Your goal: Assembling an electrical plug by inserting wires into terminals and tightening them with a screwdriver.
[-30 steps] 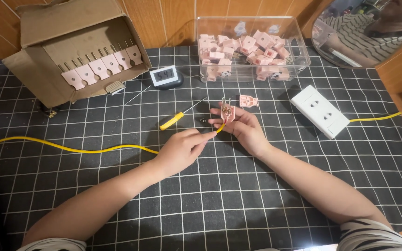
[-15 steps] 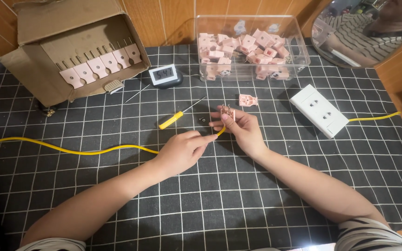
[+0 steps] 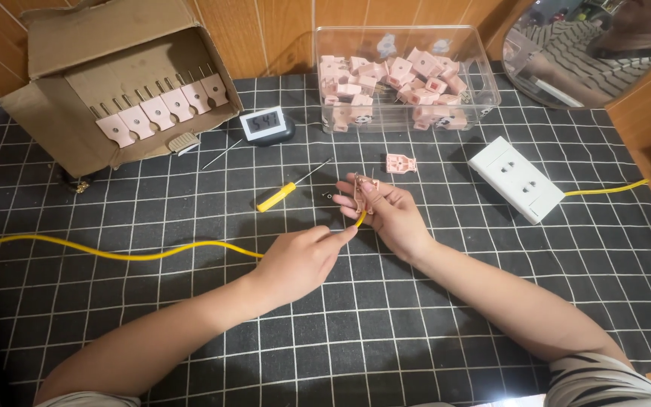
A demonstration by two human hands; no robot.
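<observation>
My right hand (image 3: 386, 215) holds a small pink plug part (image 3: 365, 194) with metal prongs above the middle of the table. My left hand (image 3: 303, 260) pinches the end of a yellow cable (image 3: 137, 252) and holds it against that part. The cable trails off to the left across the black checked mat (image 3: 190, 332). A yellow-handled screwdriver (image 3: 284, 192) lies just left of my hands. Another pink plug part (image 3: 401, 163) lies loose just beyond my right hand.
A cardboard box (image 3: 107, 83) with a row of pink parts stands at the back left. A clear tub (image 3: 404, 79) of pink parts sits at the back centre, a small digital timer (image 3: 264, 124) beside it. A white power strip (image 3: 515, 179) with yellow cord lies right.
My hands have stayed nearly in place. My right hand's fingers have shifted slightly around the pink part while the left keeps the cable end against it.
</observation>
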